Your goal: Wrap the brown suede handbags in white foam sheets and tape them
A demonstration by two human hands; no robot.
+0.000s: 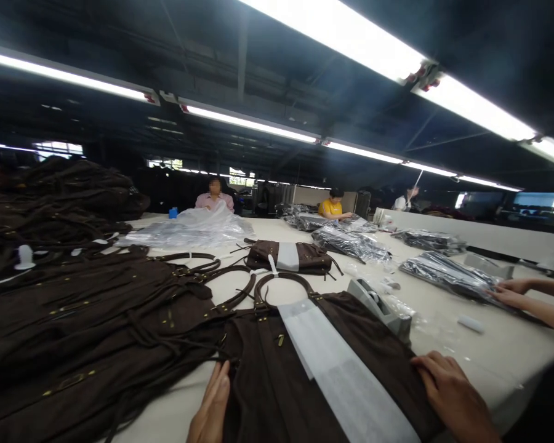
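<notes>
A dark brown bag (268,369) lies flat on the table, its round handle at the far end. A white paper strip (346,369) runs lengthwise over it. Along the bag's left edge, my left hand (211,403) rests with fingers stretched out, touching its side. My right hand (455,394) has its fingers bent round the right edge, holding the fabric. Beyond the handle is a folded brown bag (253,255) with a white band (288,256) around it. More brown bags (96,326) are spread at the left.
A grey tape dispenser (381,307) stands right of the bag. Clear plastic sheets (189,229) and plastic-wrapped packages (447,274) lie on the table (443,320). A brown pile (60,197) rises at the left. Another person's hands (512,292) touch a package; further people are at the back.
</notes>
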